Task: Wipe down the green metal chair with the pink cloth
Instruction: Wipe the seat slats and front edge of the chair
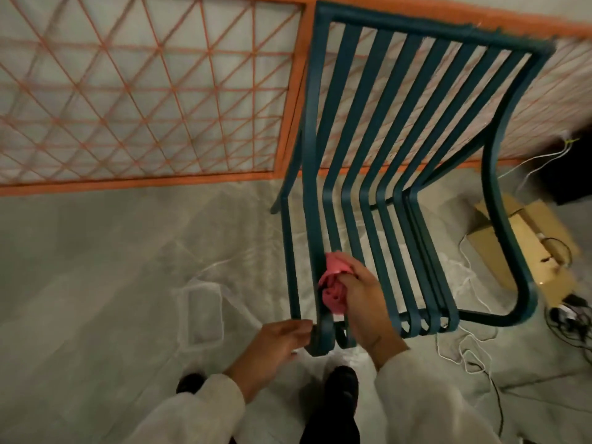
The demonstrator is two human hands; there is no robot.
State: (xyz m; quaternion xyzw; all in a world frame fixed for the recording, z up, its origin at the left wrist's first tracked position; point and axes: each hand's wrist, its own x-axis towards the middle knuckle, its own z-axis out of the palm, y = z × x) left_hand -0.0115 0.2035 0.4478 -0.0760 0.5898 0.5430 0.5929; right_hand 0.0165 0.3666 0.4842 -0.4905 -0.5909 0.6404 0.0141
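The green metal chair (397, 174) stands in front of me, seen from above, with a slatted back and seat. My right hand (365, 302) grips the bunched pink cloth (333, 286) and presses it against the left slats of the seat near the front edge. My left hand (278, 339) reaches toward the curled front edge of the seat at its left corner, fingers touching or nearly touching the metal. Both arms wear pale sleeves.
An orange lattice fence (144, 91) runs behind the chair. A clear plastic sheet (128, 267) covers the floor. A cardboard box (528, 241) and tangled cables (567, 315) lie to the right. My dark shoes (342, 382) stand just below the seat front.
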